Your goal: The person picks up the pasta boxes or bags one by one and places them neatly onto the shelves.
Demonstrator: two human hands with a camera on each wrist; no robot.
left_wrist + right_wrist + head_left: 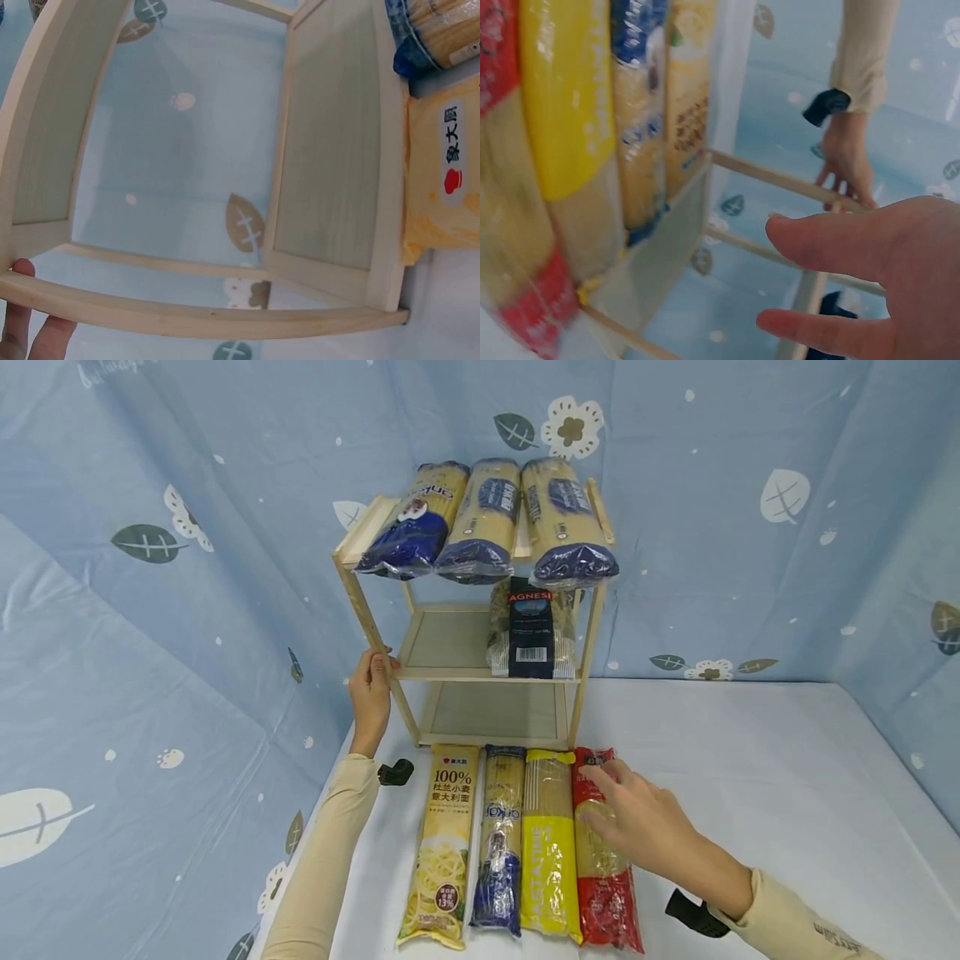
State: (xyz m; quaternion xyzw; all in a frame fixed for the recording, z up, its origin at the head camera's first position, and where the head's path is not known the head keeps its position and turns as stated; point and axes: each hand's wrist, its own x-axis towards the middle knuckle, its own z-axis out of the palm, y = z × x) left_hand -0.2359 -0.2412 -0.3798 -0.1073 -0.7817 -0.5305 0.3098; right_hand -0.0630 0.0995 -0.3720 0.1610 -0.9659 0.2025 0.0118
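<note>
My left hand [371, 685] grips the left front post of a small wooden shelf rack [375, 627], level with its middle board. Two of its fingertips show around the post in the left wrist view. My right hand [637, 814] is over the red pasta pack [606, 893], thumb and fingers spread with nothing between them. Beside that pack lie a yellow pasta pack [550, 868], a narrow blue-ended spaghetti pack [498, 860] and a cream-yellow noodle pack [444, 827], side by side in front of the rack. Part of the red pack is hidden by the right hand.
On the rack's top lie three blue-ended spaghetti packs, at left [420, 514], middle [480, 518] and right [564, 518]. A dark-labelled Agnesi pasta bag [531, 631] stands at the right of the middle board. Blue patterned cloth [712, 527] surrounds the white table [750, 793].
</note>
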